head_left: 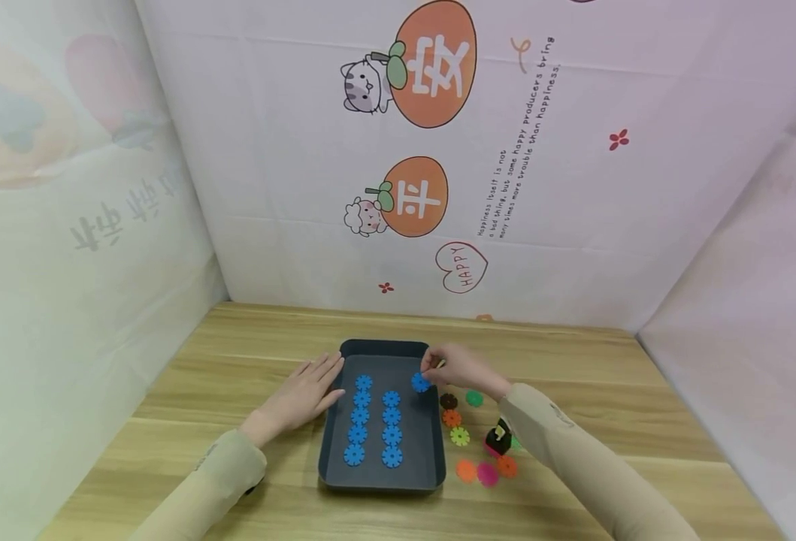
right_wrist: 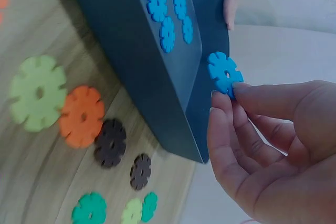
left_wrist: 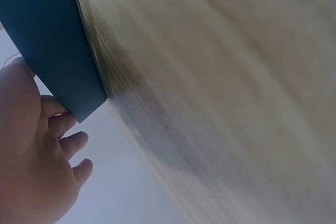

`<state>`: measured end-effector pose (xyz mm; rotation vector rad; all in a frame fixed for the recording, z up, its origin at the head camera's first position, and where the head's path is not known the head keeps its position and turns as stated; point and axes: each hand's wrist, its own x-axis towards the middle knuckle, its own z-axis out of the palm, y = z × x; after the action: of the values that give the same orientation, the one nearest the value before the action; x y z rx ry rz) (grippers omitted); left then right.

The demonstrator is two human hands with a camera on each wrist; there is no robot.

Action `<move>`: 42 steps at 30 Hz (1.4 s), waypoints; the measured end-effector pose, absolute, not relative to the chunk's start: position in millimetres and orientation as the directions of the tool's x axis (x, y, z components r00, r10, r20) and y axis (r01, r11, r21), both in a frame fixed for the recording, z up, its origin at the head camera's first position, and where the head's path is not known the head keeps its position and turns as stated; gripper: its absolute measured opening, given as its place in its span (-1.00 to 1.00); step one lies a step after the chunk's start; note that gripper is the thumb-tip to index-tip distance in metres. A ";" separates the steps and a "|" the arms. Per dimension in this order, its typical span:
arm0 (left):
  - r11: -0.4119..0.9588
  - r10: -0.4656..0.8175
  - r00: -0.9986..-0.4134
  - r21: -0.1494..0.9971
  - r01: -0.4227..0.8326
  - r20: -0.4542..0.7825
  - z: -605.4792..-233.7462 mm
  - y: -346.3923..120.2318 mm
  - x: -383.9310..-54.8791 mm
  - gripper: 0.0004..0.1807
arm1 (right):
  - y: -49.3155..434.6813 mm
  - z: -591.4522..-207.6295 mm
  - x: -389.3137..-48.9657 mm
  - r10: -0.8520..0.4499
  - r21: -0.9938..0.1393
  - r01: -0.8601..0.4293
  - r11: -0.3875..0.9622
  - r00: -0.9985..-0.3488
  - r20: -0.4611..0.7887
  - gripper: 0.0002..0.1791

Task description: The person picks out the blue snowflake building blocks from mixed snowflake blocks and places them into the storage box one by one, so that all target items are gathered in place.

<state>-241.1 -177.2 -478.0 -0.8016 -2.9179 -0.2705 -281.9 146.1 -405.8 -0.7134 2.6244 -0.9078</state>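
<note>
A dark grey rectangular tray [head_left: 414, 443] lies on the wooden table. Inside it, blue notched plastic discs form two columns: the left column [head_left: 360, 415] and the middle column [head_left: 391, 435], several discs in each. My right hand [head_left: 464, 368] pinches another blue notched disc [right_wrist: 224, 72] between thumb and fingertips, above the tray's far right part. With fingers extended, my left hand [head_left: 301, 394] rests against the tray's left rim. In the left wrist view, that hand's fingers touch the tray's outer wall [left_wrist: 52, 40].
Right of the tray lie loose notched discs: brown [head_left: 448, 401], orange [head_left: 452, 418], yellow-green [head_left: 460, 436], green [head_left: 474, 398] and magenta [head_left: 488, 474]. A small black-and-pink object [head_left: 498, 442] is beside my right forearm. Printed white cloth [head_left: 289, 188] surrounds the table.
</note>
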 end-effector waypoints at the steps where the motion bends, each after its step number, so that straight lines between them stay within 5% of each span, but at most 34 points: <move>1: 0.845 0.497 -0.855 0.143 0.516 0.149 -478.5 -177.3 -241.2 -0.30 | 142.0 -406.2 -284.2 -0.538 -0.649 -0.356 0.672 -0.838 -0.098 -0.94; 42: 0.852 0.490 -0.865 0.152 0.502 0.108 -478.2 -179.0 -245.1 -0.29 | 85.8 -440.3 -313.4 -0.489 -0.609 -0.324 0.724 -0.863 -0.123 -0.93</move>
<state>-245.1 -179.0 -478.2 -0.7941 -2.9602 -0.2700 -313.4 85.8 -440.3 -0.6400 2.6539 -0.8627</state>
